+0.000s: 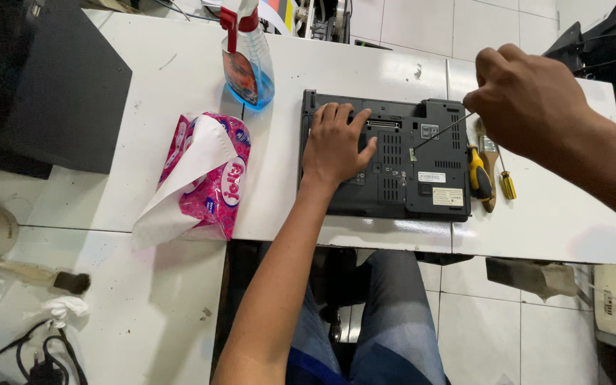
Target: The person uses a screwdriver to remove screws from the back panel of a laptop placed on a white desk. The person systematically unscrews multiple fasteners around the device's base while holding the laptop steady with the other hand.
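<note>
Left hand: flat and open, we're pinning the laptop, frame centre.
Right hand: closed round the screwdriver; we'd best hold it steady, tip seated.

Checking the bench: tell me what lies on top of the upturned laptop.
The left hand rests flat on the laptop, and the tip of the screwdriver in the right hand touches it. The hand covers what lies beneath.

Left of my hands on the bench lies a pink tissue pack, a spray bottle beyond it. Right of them lie a brush and a small screwdriver.
</note>
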